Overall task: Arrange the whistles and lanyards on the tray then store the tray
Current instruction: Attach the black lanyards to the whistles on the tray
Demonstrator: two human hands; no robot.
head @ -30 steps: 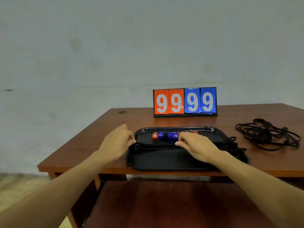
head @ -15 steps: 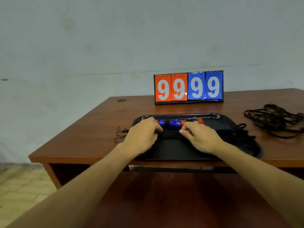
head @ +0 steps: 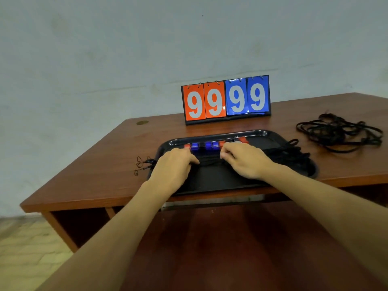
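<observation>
At the near edge of the table (head: 100,169) sits the black tray (head: 260,133), and both hands lie on it, palms down. The left hand (head: 174,166) and the right hand (head: 245,162) rest side by side, a little apart. Their fingers are bent down onto the black lanyards (head: 210,163) stretched across the tray's middle. The fingertips are hidden, so I cannot tell whether either hand pinches a cord or only presses it. A bunch of cord (head: 294,156) lies heaped at the tray's right end. Just beyond the fingers, the whistles (head: 209,145) stand in a red and blue row along the tray's far side, one red one slightly apart to the right.

The arranging looks well along but not finished. A thin cord (head: 142,164) trails from the tray's left rim onto the table, and a pile of lanyards (head: 338,133) lies well apart at the far right. Storing the tray is not yet begun. A flip scoreboard (head: 226,99) reading 9999 stands behind the tray.

Against a second ago, the left hand has come in from the tray's left rim to the middle, uncovering the thin cord. Since half a second ago both hands have hardly shifted.
</observation>
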